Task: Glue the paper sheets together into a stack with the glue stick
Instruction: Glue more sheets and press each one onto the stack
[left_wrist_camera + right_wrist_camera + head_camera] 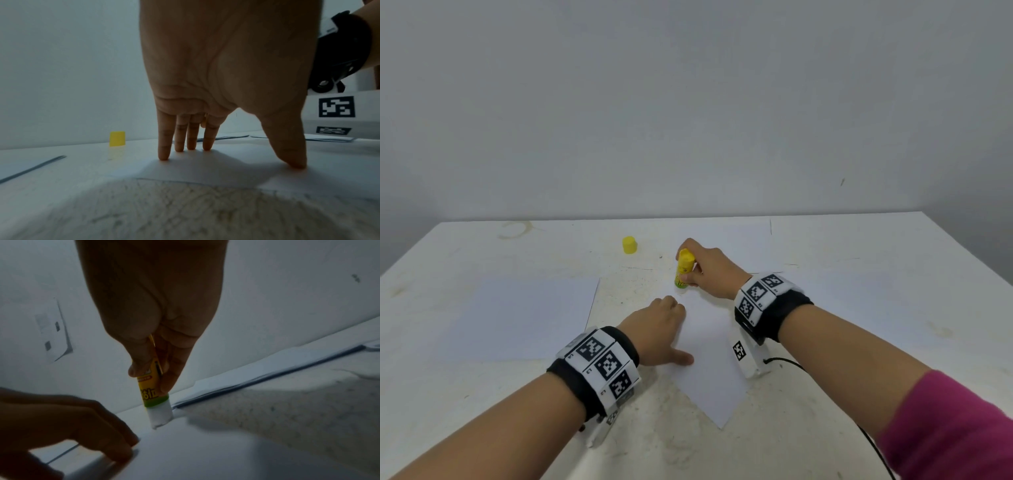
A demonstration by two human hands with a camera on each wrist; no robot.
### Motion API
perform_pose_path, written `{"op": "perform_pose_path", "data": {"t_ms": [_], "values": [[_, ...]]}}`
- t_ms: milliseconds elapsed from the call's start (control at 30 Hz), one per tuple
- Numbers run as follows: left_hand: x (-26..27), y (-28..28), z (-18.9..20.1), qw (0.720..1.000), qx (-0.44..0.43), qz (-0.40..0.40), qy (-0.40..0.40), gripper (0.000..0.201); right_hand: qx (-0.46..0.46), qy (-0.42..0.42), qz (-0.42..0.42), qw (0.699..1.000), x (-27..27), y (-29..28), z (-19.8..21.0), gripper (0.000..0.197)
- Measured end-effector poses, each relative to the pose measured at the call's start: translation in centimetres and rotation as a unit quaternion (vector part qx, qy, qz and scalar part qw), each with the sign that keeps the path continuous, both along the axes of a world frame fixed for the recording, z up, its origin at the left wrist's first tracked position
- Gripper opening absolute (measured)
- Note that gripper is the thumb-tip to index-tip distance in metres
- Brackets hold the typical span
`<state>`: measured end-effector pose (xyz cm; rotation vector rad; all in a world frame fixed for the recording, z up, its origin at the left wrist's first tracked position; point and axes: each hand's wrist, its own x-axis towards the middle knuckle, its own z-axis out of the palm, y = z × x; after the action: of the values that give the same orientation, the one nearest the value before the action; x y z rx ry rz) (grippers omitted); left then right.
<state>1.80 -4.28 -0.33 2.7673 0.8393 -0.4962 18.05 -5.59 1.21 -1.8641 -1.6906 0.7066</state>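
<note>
A white paper sheet lies skewed on the table in front of me. My left hand presses it down with straight fingers and thumb spread on the paper. My right hand grips an uncapped yellow glue stick, held upright. Its white glue tip touches the sheet near the far corner, close to my left fingertips. Another sheet lies flat to the left. More sheets lie at the back, behind my right hand.
The yellow cap of the glue stick stands alone on the white table at the back, left of my right hand. A plain wall rises behind the table's far edge. A black cable runs along my right forearm.
</note>
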Motion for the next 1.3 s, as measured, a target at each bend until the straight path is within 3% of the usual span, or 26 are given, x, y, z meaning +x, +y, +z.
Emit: {"op": "perform_pose_path", "data": {"t_ms": [233, 367, 767, 933, 1067, 1200, 1300], "values": [[0.0, 0.7, 0.3, 1.000, 0.009, -0.013, 0.001, 0.061, -0.022, -0.050, 0.061, 0.997, 1.7, -3.2, 0.6, 0.023], [0.1, 0.9, 0.3, 1.000, -0.002, -0.030, -0.001, 0.071, -0.024, -0.060, 0.076, 0.995, 3.5, -7.0, 0.3, 0.020], [0.3, 0.8, 0.7, 0.995, 0.058, -0.064, 0.043, 0.071, -0.090, -0.095, 0.086, 0.988, 6.8, -12.1, 1.5, 0.022], [0.8, 0.5, 1.0, 0.991, 0.108, -0.068, 0.042, 0.074, -0.018, 0.001, -0.014, 1.000, 7.6, -11.5, 2.4, 0.020], [1.3, -0.3, 1.3, 0.984, 0.153, -0.076, 0.055, 0.076, 0.035, 0.062, -0.101, 0.992, 7.9, -10.6, 2.0, 0.022], [1.4, -0.5, 0.7, 0.989, 0.069, -0.131, 0.022, 0.069, 0.046, 0.087, -0.126, 0.987, 7.6, -9.6, 1.2, 0.023], [1.3, -0.3, 0.7, 0.988, 0.048, -0.139, 0.050, 0.063, 0.058, 0.096, -0.144, 0.983, 7.4, -8.6, 0.7, 0.022]]}}
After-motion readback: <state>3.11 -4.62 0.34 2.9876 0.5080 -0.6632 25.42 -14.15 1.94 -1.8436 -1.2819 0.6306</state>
